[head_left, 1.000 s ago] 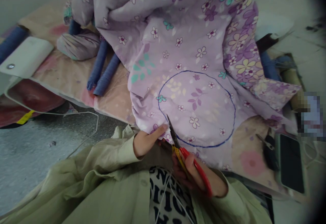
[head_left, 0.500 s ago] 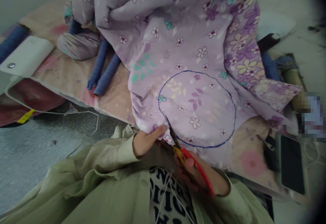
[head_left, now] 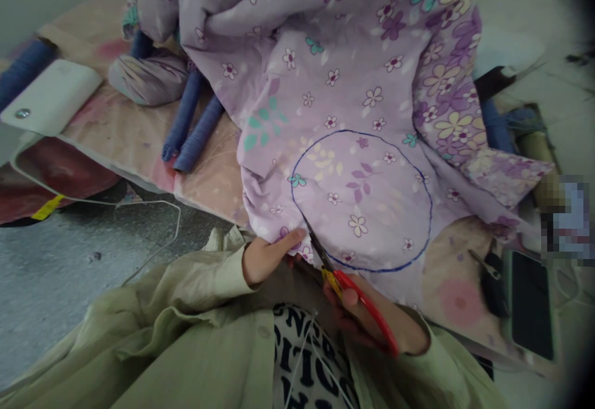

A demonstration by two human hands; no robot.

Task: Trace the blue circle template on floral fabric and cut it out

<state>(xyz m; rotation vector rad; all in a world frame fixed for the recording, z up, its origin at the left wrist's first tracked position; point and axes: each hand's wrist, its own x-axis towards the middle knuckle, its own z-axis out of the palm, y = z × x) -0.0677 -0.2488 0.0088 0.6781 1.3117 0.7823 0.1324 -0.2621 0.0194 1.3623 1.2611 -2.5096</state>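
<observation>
Pale counter [head_left: 214, 189], patterned with pink blooms, carries a phone [head_left: 531, 303] by its right end and blue rolls [head_left: 201, 133] toward its left end. Purple floral cloth [head_left: 344, 96] spreads over its middle to the near edge. There the left hand [head_left: 267, 259] pinches the cloth, thumb on top. The right hand [head_left: 379, 298] has its fingers wrapped around scissors [head_left: 343, 278], blade tips at the lower left of a drawn blue loop [head_left: 431, 211].

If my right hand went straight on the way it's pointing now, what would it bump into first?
Probably the flowery purple cloth: the right hand holds scissors whose tip meets it near the drawn blue line. How deep the blades sit is hard to tell.
</observation>
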